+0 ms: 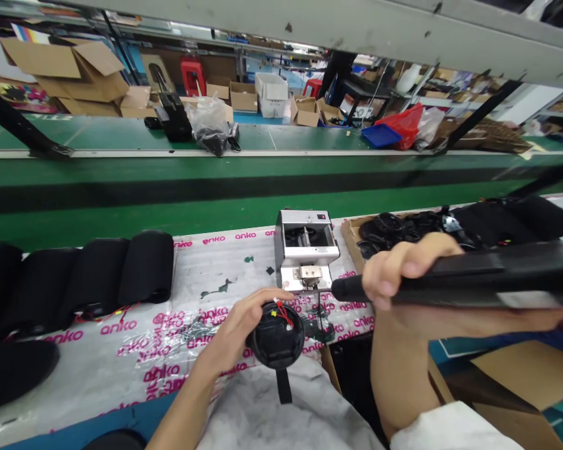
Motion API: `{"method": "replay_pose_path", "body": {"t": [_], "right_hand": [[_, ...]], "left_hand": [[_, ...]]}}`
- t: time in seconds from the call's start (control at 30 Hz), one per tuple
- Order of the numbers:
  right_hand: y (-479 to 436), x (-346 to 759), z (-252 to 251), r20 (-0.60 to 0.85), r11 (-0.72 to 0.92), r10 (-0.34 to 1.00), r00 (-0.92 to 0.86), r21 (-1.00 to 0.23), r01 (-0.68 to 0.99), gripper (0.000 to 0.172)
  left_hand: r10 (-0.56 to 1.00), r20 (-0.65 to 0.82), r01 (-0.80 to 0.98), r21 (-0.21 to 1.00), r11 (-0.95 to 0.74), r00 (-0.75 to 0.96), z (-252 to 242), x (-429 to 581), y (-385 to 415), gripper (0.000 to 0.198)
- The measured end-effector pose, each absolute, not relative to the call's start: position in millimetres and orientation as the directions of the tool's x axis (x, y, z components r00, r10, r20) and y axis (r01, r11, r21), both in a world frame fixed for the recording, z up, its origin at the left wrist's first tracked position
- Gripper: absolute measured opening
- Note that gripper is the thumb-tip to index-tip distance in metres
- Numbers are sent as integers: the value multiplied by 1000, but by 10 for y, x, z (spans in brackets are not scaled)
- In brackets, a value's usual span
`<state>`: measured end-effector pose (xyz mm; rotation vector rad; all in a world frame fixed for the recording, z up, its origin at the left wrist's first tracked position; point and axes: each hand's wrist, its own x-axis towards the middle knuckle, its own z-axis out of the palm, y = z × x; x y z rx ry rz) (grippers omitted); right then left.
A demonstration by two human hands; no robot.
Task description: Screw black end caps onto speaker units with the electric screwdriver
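Along the plastic-sheeted workbench (pixel 122 356), black padded rolls (pixel 147 267) are being kept lined up at left, a red-wired round black cap (pixel 276 334) is being gripped in the left hand (pixel 234 331), and a long black tube (pixel 473 278) is being held apart from it, clenched in the right hand (pixel 394 269).

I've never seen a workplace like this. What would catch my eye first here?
Your eye would probably go first to the hands in front: the left hand grips a round black cap with red wires, while the right hand holds a long black tube. Just beyond them stands a silver machine, with a row of black cylinders to its left.
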<state>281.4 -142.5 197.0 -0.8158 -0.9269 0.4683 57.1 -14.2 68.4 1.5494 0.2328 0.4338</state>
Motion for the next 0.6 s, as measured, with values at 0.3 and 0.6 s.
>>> {"method": "replay_pose_path", "body": {"t": [0.3,0.6], "right_hand": [[-1129,2735,1253,561,613,670,486,-787,64,86],[-1289,3018,1640,368,486,796,481,-862,-144,81]], "left_hand": [[394,30,-16,999,-37,919,469,289,-226,121],[426,32,-62,997,55,904,316,353,-246,118]]}}
